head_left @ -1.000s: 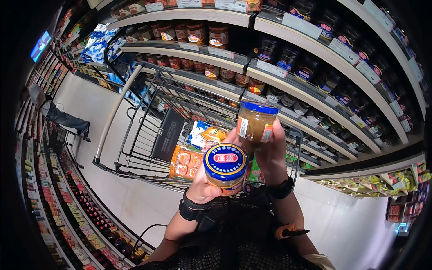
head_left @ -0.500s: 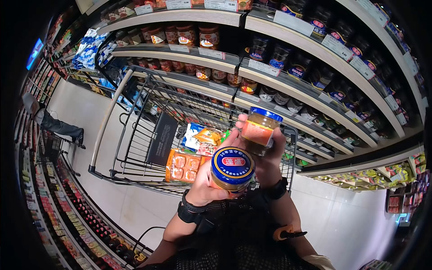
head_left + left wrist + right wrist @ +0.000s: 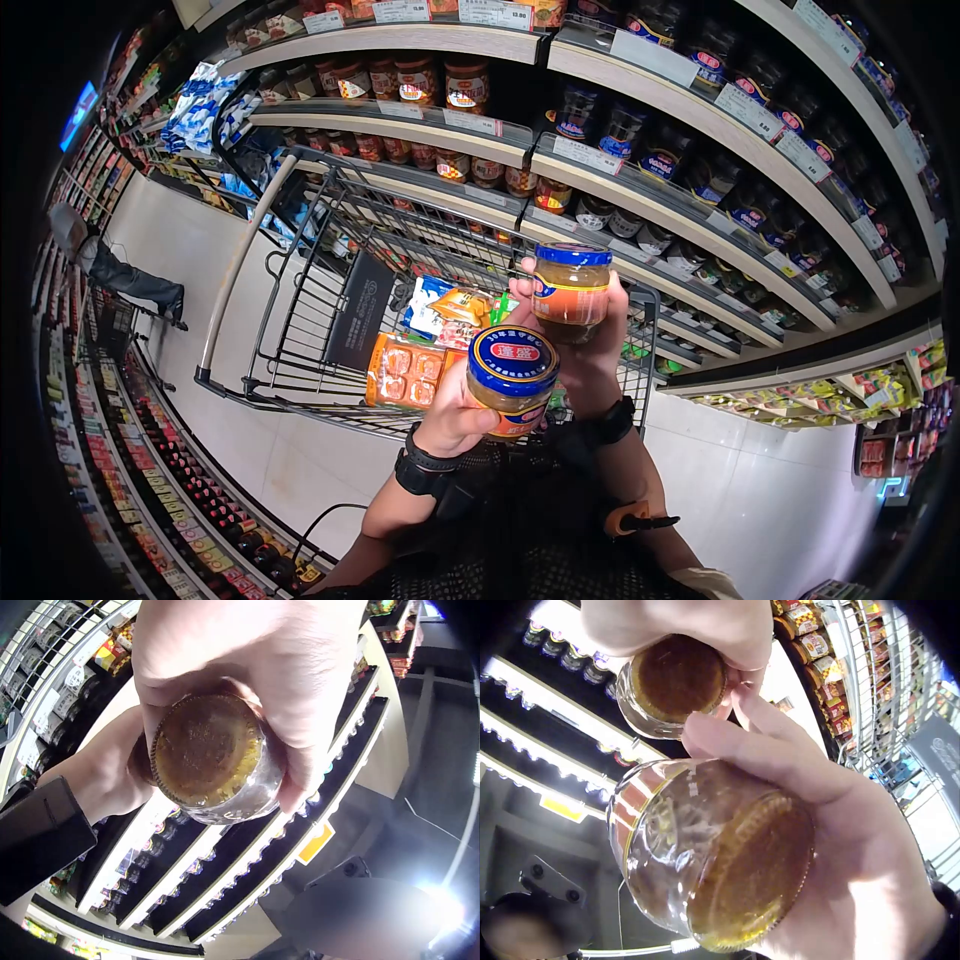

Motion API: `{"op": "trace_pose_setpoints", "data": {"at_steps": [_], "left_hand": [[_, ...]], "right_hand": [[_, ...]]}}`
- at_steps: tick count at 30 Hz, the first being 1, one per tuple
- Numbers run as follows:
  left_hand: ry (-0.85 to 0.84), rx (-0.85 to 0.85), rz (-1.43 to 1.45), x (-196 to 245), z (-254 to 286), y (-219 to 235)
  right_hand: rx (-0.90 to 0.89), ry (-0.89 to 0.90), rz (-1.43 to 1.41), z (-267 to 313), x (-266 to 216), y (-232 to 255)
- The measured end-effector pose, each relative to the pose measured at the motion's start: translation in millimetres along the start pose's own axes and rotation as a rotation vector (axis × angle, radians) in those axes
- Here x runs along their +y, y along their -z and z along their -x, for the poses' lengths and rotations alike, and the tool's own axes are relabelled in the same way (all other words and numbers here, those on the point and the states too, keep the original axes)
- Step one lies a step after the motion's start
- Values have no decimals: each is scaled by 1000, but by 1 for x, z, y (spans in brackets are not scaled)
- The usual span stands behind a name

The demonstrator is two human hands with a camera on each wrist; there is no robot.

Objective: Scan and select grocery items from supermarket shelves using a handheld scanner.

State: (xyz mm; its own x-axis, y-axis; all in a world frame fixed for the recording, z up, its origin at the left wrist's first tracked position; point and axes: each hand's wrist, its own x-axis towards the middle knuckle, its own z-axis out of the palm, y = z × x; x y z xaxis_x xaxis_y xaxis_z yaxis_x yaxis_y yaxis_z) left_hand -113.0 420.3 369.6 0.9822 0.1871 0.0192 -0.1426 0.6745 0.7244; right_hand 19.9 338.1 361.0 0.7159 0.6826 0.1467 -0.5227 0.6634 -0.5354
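Note:
My left hand [image 3: 452, 418] grips a glass jar [image 3: 513, 382] with a blue lid, which bears a red oval logo and faces up. Its orange label shows below the lid. In the left wrist view, the brownish base of this jar [image 3: 210, 750] shows under the curled fingers. Just beyond, my right hand [image 3: 598, 365] holds a second blue-lidded jar [image 3: 572, 290] nearly upright, its orange label toward me. The right wrist view shows this jar's clear glass side and base [image 3: 750, 862], with the other jar [image 3: 679, 679] close above.
Below the hands stands a wire shopping cart [image 3: 290, 385] with an orange-wrapped pack [image 3: 408, 372] and a blue-and-white bag [image 3: 430, 308] inside. Shelves [image 3: 690, 205] of jars curve along the far side and right. More shelves [image 3: 150, 480] line the left, where a person [image 3: 130, 275] stands.
My right hand has turned its jar: a barcode side faced me earlier, then a tilted orange panel, now the label with a blue logo. The left jar has shifted slightly right.

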Motion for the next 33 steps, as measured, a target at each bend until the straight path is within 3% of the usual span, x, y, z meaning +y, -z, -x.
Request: {"op": "trace_pose_setpoints", "data": {"at_steps": [2,3,5,6,8,10,12,13,16,18,21,22,24,25,26,28,31,33], "left_hand": [[3,4,-21,0,1,-1],[3,4,-21,0,1,-1],[25,-33,-23,1,1,-1],[25,-32,-21,1,2,0],[33,-26,-46,0,3,1],[26,-25,-54,2,1,-5],[4,-11,-69,3,2,-5],[-5,-14,-60,3,2,-5],[9,-69,-64,5,2,-6],[-17,-43,-90,4,0,-12],[-30,-42,34,-4,1,0],[-30,-40,34,-6,2,3],[-50,76,250,-8,2,8],[-81,68,262,-9,1,13],[-88,105,201,-6,1,17],[-213,108,262,-6,-7,17],[-198,-1,469,-10,-10,31],[-183,73,440,-9,-9,34]], "right_hand": [[-197,184,168,1,-2,-5],[-197,184,168,2,0,4],[-163,-226,-271,5,3,29],[-162,-227,-270,8,3,25],[5,-124,177,12,3,12],[76,-125,195,10,0,7],[123,-118,75,7,4,18],[28,-97,-86,2,4,22],[100,0,82,7,3,6],[132,-27,41,8,2,7],[31,91,140,17,-6,-6],[31,89,140,15,-4,1],[30,-25,-218,8,5,21],[77,-1,47,10,6,25],[76,-1,46,10,5,28],[163,-91,-160,10,-1,20],[169,-33,-234,1,1,19],[128,-69,-276,-2,0,28]]}}
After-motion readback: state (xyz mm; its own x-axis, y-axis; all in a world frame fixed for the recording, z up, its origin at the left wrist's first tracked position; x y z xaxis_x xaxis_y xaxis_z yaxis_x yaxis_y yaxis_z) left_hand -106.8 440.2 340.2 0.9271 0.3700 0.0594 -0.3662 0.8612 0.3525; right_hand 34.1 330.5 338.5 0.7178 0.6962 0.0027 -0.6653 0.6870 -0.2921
